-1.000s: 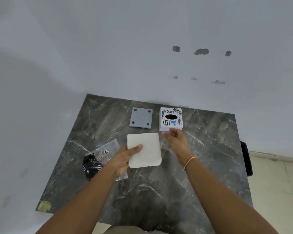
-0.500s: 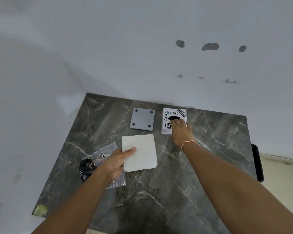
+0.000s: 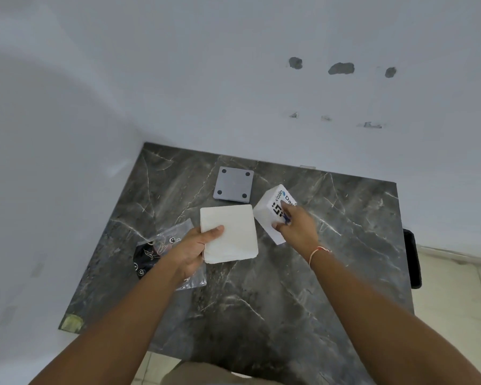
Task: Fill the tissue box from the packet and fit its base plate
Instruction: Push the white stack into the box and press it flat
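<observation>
The emptied packet [image 3: 161, 254] lies at 9 o'clock on the marble table [image 3: 345, 259], partly under the left hand [image 3: 190, 251], whose thumb and fingers pinch the tissue stack [image 3: 229, 233] at its left edge. At 12 o'clock the grey base plate [image 3: 233, 188] lies flat and untouched. The right hand [image 3: 296, 227] grips the tilted tissue box [image 3: 272, 211], just right of the stack; bare marble spreads toward 3 o'clock.

A dark stone worktop [image 3: 331, 273] sits under the hands. A white wall [image 3: 206, 65] with small holes [image 3: 340, 68] stands beyond them.
</observation>
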